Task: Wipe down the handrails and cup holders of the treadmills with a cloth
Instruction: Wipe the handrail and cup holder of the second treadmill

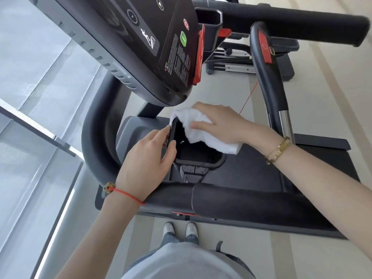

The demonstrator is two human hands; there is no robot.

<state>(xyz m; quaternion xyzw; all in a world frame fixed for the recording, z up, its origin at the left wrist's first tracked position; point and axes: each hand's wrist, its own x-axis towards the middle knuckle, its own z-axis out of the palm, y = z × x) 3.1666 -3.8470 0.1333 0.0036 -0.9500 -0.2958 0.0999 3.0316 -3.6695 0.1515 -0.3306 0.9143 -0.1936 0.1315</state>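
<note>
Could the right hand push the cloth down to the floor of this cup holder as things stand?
Probably yes: the right hand presses the cloth over the rim of the cup holder, whose opening below looks unobstructed.

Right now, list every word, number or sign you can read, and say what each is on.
No words or numbers are legible.
Console: a block of small print, too blurred to read.
Console: a running-figure icon, green button and red ring button, symbols only.
Red handle tab: a faint circle mark.
</note>
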